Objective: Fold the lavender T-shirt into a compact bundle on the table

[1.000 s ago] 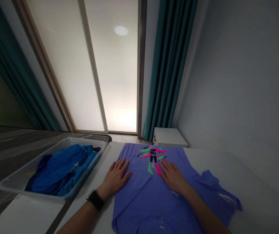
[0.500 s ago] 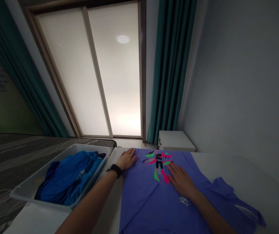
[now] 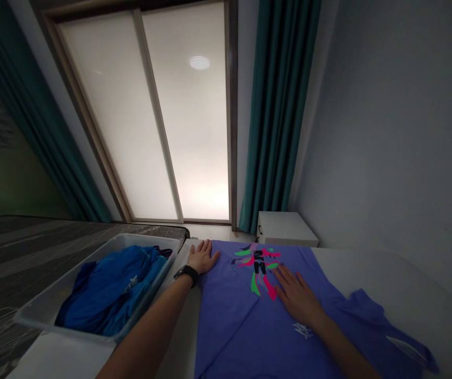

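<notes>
A purple T-shirt with a pink, green and black print lies spread on the white table. My left hand is stretched out to the shirt's far left corner, fingers flat on the cloth; a black watch sits on that wrist. My right hand lies flat with fingers apart on the shirt, just right of the print. One sleeve sticks out to the right.
A clear plastic bin holding blue clothes stands at the table's left. A small white cabinet is beyond the table's far edge. Teal curtains flank a frosted sliding door. A grey wall is to the right.
My left hand slid from the shirt's near left side up to its far left corner and has stayed there. My right hand has barely moved. The view tilted slightly.
</notes>
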### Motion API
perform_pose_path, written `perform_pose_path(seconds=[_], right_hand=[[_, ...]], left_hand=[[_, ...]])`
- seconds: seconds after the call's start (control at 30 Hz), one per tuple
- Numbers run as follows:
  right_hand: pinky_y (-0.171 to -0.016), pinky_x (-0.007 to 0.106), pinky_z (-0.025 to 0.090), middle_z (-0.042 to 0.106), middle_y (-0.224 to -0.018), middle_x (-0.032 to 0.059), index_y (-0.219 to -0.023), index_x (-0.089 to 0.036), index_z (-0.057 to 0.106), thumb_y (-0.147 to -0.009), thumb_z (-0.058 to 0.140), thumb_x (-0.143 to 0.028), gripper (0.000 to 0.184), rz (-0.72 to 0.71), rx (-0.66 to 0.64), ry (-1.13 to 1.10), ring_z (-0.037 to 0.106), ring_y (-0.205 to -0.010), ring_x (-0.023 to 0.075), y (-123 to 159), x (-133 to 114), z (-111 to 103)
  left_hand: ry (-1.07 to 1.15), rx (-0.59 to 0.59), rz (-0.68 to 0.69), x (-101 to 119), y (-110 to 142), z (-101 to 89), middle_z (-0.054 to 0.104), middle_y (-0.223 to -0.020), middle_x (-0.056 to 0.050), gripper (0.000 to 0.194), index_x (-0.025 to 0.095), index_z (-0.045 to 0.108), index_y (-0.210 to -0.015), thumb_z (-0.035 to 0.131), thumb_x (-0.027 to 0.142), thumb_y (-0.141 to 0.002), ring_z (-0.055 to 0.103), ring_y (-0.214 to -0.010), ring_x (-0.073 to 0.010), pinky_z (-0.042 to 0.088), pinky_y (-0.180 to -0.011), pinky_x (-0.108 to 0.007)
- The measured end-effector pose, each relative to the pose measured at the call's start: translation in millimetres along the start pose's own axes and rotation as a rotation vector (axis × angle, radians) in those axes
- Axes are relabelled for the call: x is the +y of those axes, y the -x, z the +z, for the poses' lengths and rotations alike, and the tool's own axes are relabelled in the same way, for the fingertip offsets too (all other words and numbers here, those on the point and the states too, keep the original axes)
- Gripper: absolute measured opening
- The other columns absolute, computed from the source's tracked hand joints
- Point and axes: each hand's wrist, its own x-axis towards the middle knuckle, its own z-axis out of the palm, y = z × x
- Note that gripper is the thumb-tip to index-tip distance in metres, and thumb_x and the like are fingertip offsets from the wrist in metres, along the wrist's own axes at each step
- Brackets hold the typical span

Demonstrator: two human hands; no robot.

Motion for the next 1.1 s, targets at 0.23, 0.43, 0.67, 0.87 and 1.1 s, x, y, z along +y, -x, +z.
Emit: perform_pose_path(seconds=[0.23,0.43,0.67,0.87,1.1], right_hand=[[-0.118,0.046,0.013,0.027,-0.158,0.0066,-0.15,-0.02,0.033,-0.097,0.023,-0.045,0.059,0.027,-0.015,-0.053,0.019,-0.146,0.0212,-7,0,0],[-0.118,0.044,0.01,0.024,-0.159,0.0091,-0.15,-0.013,0.031,-0.097,0.024,-0.041,0.06,0.169,0.025,-0.016,0.017,-0.146,0.0225,-44,20,-8],[-0.117,0.045,0.008,0.022,-0.159,0.0121,-0.151,-0.013,0.029,-0.098,0.022,-0.043,0.061,0.315,0.014,0.01,0.016,-0.146,0.0227,-78,51,-9],[-0.115,0.053,0.01,0.022,-0.159,0.0118,-0.151,-0.015,0.027,-0.097,0.019,-0.049,0.065,0.419,0.013,0.015,0.016,-0.146,0.0255,-76,66,-3],[-0.116,0.052,0.009,0.019,-0.16,0.0092,-0.152,-0.016,0.025,-0.096,0.016,-0.051,0.067,0.445,0.004,0.027,0.013,-0.147,0.0235,-72,72,-2]], left_hand=[[0.007,-0.001,0.012,0,2,-0.4,0.016,-0.16,-0.007,0.075,0.018,0.022,-0.153,0.015,0.062,-0.093,0.011,-0.148,-0.0272,0.009,-0.117,-0.055],[0.015,0.012,0.021,0,3,-0.4,0.017,-0.16,-0.006,0.073,0.019,0.024,-0.153,0.017,0.061,-0.094,0.011,-0.148,-0.0273,0.008,-0.117,-0.054],[0.02,0.037,0.028,-1,3,2.0,0.019,-0.16,-0.005,0.069,0.025,0.018,-0.154,0.019,0.06,-0.095,0.014,-0.148,-0.0278,0.008,-0.116,-0.056],[0.007,0.032,0.017,0,3,1.3,0.02,-0.16,-0.003,0.067,0.028,0.026,-0.152,0.018,0.062,-0.094,0.013,-0.148,-0.0283,0.008,-0.116,-0.057],[0.015,0.025,-0.007,2,5,-1.4,0.02,-0.16,-0.002,0.066,0.029,0.026,-0.152,0.017,0.06,-0.095,0.014,-0.148,-0.0276,0.007,-0.115,-0.06]])
